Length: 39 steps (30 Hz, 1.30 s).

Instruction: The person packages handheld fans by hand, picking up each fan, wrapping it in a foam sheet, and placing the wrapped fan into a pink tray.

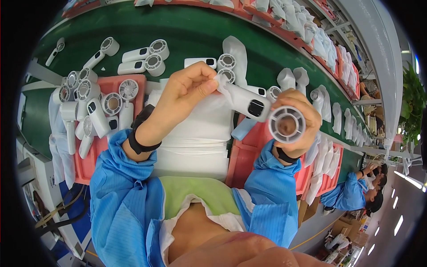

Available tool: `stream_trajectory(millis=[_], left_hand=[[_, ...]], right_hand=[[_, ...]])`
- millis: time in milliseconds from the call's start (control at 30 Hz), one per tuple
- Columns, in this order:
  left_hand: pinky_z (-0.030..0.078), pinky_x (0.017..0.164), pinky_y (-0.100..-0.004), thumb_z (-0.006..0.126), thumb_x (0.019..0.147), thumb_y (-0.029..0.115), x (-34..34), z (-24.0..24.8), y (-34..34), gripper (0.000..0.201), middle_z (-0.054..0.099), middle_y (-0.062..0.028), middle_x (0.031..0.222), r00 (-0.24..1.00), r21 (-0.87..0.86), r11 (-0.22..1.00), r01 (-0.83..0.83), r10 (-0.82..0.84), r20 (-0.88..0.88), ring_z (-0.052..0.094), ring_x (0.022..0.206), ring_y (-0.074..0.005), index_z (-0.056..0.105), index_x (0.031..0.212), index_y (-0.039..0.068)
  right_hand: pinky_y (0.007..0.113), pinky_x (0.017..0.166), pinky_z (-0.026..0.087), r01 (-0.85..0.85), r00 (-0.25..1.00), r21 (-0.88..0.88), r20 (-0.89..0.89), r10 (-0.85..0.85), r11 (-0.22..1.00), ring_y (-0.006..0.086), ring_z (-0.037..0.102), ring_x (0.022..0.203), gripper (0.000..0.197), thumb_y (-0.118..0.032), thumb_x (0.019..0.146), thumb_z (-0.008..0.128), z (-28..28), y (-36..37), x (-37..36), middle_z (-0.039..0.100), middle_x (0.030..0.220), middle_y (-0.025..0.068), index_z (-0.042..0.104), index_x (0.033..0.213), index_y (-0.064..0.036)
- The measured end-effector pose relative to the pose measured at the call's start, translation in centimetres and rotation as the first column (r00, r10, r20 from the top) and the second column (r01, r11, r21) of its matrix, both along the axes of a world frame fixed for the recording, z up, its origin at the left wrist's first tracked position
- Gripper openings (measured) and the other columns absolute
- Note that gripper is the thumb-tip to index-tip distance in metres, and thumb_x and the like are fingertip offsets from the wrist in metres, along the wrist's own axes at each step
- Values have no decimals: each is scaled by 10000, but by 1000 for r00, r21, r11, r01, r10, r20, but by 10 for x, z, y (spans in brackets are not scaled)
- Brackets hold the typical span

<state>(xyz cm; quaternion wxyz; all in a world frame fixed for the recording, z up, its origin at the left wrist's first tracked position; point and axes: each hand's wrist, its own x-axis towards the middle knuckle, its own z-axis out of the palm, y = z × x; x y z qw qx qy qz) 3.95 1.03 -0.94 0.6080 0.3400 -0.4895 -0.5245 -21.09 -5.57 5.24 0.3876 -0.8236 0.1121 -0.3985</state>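
The left hand (189, 89) is pinching a thin white bag (224, 90) between its thumb and finger, and the other fingers are curling in. The right hand (307, 109) is closing around a white fan (255, 106) near its round end. The fan is hanging in the air in front of the person, with its round end facing up and its handle pointing at the left hand. The bag is touching the tip of the handle, but I cannot tell how far over it the bag is going. Both wrists are wearing black bands (138, 134).

Under the hands, a pile of flat white sheets (191, 155) is lying near the person's tummy. On the left, a pink tray (137, 82) is holding a heap of bare fans (91, 111), and some are leaning on each other. On the right, another pink tray (240, 158) is sitting just beside the pile, and a small blue thing (243, 129) is resting near its edge. More fans (155, 64) are lying on the green surface (187, 26) past the left tray. Farther right, wrapped fans (337, 118) are standing or lying in a line. A person in a blue shirt (349, 196) is working off to the right, and a green plant (411, 102) is hanging at the far edge.
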Motion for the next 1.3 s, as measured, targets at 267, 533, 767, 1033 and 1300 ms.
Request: stream_trajectory(millis=[267,533,767,1033,1300], left_hand=[[406,717,-192,525,980,154,3,-1,4,127,549,27,856,1000,44,999,11,-10,-30,501,773,-52,546,933,38],[387,690,-182,473,1011,233,21,0,-1,210,524,35,813,972,74,976,-207,196,127,482,758,-44,537,948,43],[396,756,-208,390,1033,283,10,-8,-6,286,565,8,862,989,98,986,-138,132,59,496,803,-71,540,962,50],[386,862,-247,338,1044,292,15,-21,-6,324,591,-45,1015,995,177,983,-38,21,98,507,902,-107,522,955,41],[396,727,-242,388,1036,280,18,-28,-4,302,536,-19,865,918,-212,956,-202,260,298,464,778,-107,531,935,33]], right_hand=[[325,751,482,88,981,-21,-170,-90,996,232,613,852,636,-126,468,866,-10,11,29,648,963,139,657,1047,36],[363,756,476,458,847,-286,-148,-511,842,272,600,874,668,-189,450,873,-13,-7,9,627,970,150,645,1033,46],[359,669,434,160,969,-114,207,-134,980,246,578,772,573,-209,521,874,-3,19,19,625,892,133,664,990,44],[355,684,443,-88,993,-69,-80,83,994,256,579,791,524,-116,496,840,-7,19,41,623,903,115,686,984,-2],[330,743,482,212,921,-207,-285,-266,955,245,586,850,602,-62,481,832,-28,19,71,604,944,105,680,1063,-26]])
